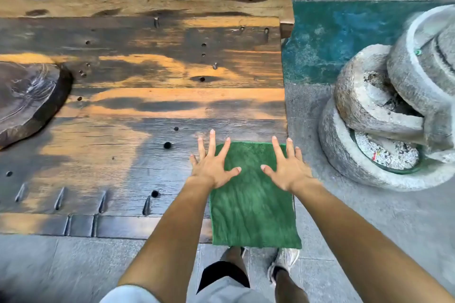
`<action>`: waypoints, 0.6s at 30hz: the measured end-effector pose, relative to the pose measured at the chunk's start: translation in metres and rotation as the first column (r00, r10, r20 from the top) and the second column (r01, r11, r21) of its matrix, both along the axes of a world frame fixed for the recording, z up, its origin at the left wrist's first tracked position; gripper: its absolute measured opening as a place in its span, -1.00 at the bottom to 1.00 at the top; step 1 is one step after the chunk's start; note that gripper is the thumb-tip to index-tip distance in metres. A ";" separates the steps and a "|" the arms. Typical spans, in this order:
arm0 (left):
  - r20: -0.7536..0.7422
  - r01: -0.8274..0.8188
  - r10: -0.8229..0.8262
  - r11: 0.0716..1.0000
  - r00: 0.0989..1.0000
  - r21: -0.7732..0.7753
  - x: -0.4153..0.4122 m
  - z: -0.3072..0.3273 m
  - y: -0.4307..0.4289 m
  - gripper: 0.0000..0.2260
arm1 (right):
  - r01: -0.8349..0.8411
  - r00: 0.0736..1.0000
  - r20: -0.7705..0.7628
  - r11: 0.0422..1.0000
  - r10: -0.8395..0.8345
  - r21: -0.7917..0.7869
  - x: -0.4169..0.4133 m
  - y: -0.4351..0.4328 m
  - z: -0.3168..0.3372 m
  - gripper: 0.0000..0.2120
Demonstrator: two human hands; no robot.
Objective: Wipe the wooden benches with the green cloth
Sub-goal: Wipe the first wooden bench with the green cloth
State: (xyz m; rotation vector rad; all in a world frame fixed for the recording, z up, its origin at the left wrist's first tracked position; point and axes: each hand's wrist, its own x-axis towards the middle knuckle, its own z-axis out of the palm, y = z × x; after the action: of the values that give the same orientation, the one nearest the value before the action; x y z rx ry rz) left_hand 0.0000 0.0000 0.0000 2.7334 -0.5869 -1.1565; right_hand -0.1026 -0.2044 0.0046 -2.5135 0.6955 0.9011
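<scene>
Both hands lie flat with fingers straight and spread wide, pressing the green cloth (253, 214) and gripping nothing. The left hand (212, 167) covers the cloth's far left corner, its outer fingers reaching onto bare wood. The right hand (288, 170) sits on the far right corner, at the end of the wooden counter (147, 106). The cloth runs back from under both palms and hangs slightly over the counter's near edge. Well to the left of the left hand a dark, rough wooden slab (27, 98) rests on the counter. Right of the right hand, stacked stone rings (364, 106) stand on the grey floor (369, 216). Beyond them lies a teal patch (332, 39).
</scene>
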 end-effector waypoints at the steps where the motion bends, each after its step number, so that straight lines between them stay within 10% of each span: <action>1: 0.005 0.029 -0.029 1.000 1.000 0.006 0.002 -0.007 -0.002 -0.13 | -0.017 1.000 -0.002 1.000 0.017 -0.009 0.003 -0.002 -0.006 -0.15; 18: 0.064 -0.194 0.189 0.977 0.980 0.085 -0.027 -0.053 -0.035 -0.24 | -0.201 0.980 -0.027 0.969 0.199 -0.146 0.012 -0.018 -0.057 -0.19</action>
State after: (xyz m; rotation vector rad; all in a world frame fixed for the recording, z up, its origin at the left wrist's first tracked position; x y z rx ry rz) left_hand -0.0266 -0.0346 -0.0530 2.8302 -0.2746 -1.0897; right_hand -0.0905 -0.2220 -0.0527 -2.7516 0.5367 0.9645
